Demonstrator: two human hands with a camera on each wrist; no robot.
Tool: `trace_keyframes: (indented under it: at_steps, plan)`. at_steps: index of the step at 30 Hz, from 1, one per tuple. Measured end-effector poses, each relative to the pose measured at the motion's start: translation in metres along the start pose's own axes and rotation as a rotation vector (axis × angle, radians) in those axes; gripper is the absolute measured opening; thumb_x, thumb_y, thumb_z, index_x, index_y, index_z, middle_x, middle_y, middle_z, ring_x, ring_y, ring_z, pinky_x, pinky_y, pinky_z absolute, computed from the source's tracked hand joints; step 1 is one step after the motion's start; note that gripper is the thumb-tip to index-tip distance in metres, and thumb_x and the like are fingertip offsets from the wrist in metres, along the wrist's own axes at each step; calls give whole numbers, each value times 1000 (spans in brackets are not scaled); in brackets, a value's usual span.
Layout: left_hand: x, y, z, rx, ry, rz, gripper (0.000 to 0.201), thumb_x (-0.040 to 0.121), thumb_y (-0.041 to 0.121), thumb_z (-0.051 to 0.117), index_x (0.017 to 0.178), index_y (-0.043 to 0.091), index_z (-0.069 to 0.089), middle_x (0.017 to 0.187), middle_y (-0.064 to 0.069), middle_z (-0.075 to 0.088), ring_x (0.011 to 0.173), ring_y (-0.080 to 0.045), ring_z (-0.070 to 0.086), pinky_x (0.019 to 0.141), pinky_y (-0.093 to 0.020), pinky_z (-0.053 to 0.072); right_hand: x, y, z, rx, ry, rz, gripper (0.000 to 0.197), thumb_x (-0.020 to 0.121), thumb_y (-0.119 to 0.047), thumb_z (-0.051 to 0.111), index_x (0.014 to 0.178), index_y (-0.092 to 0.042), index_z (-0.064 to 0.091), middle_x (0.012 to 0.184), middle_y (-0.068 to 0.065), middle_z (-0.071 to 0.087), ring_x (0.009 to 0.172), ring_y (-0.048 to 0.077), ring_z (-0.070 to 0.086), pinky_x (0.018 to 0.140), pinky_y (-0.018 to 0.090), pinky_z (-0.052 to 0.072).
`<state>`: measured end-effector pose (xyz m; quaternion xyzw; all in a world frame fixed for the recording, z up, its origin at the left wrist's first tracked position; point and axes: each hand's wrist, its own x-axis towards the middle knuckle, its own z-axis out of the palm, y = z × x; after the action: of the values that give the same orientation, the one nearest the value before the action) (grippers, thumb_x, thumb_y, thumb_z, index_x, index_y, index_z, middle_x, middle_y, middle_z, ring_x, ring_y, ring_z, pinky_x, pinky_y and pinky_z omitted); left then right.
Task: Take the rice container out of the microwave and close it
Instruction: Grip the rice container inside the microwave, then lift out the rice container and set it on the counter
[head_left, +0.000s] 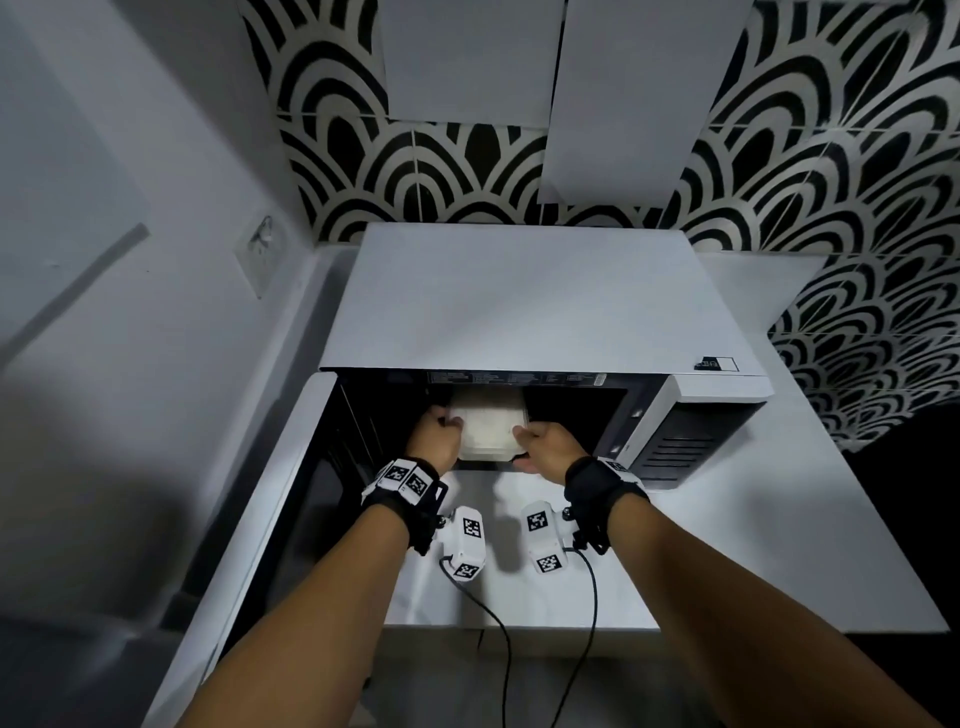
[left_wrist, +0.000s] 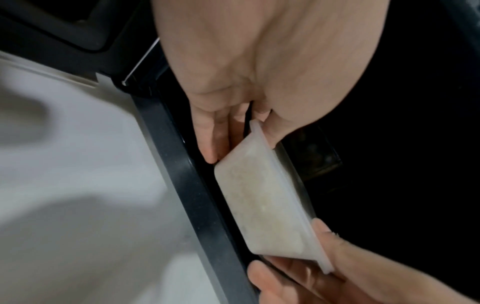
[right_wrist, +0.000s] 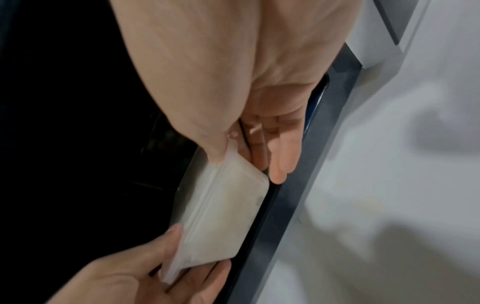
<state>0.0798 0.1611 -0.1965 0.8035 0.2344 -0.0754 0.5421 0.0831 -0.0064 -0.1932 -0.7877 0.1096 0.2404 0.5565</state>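
Between the left hand and right hand, both grasping it, the translucent rectangular plastic rice container should come out level, clearing the black microwave sill.

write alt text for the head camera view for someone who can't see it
Two bare hands, left hand and right hand, grip opposite sides of a pale translucent plastic rice container at the mouth of an open white microwave, whose door is swung out leftward.

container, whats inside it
Through the container's translucent wall shows pale, grainy filling, seemingly rice. The lid and both hands cover the rest.
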Motion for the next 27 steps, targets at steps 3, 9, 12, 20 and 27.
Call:
trace_keyframes:
  at_steps: [3, 9, 12, 20, 27]
  plan:
    - [-15, -6, -4, -89, 11, 50, 10, 96, 11, 56, 105, 9, 59, 102, -16, 64, 103, -37, 65, 95, -47, 53, -18, 7, -1, 68, -55, -35, 36, 101, -25, 46, 123, 3, 54, 126, 26, 61, 83, 23, 69, 61, 15, 54]
    - [-72, -9, -4, -334, -85, 130, 30, 90, -9, 57, 112, 11, 53, 113, -16, 63, 98, -27, 62, 83, -38, 53, -73, 27, -24, 253, -41, -95, 20, 99, -16, 51, 110, 1, 48, 108, 12, 60, 92, 36, 69, 80, 33, 58]
    - [-90, -9, -1, -410, -210, 67, 42, 90, -6, 56, 126, 14, 49, 111, -14, 64, 95, -27, 64, 71, -35, 55, -99, 43, -47, 266, -91, -97, 21, 99, -21, 53, 112, -5, 53, 115, 12, 62, 105, 38, 68, 94, 43, 56]
    - [-112, -3, 52, -369, -272, 100, 43, 90, 46, 65, 126, 23, 60, 119, -2, 72, 108, -20, 69, 81, -36, 59, -152, 84, -114, 174, -173, -94, 24, 100, -23, 49, 117, -9, 57, 118, 19, 67, 108, 30, 66, 93, 42, 56]
    - [-149, 16, 128, -262, -369, 146, 28, 93, 35, 65, 100, 8, 68, 92, -8, 71, 90, -30, 70, 69, -47, 63, -179, 117, -210, 117, -103, -109, 26, 102, -19, 43, 110, -3, 62, 95, 7, 66, 85, 15, 64, 78, 29, 56]
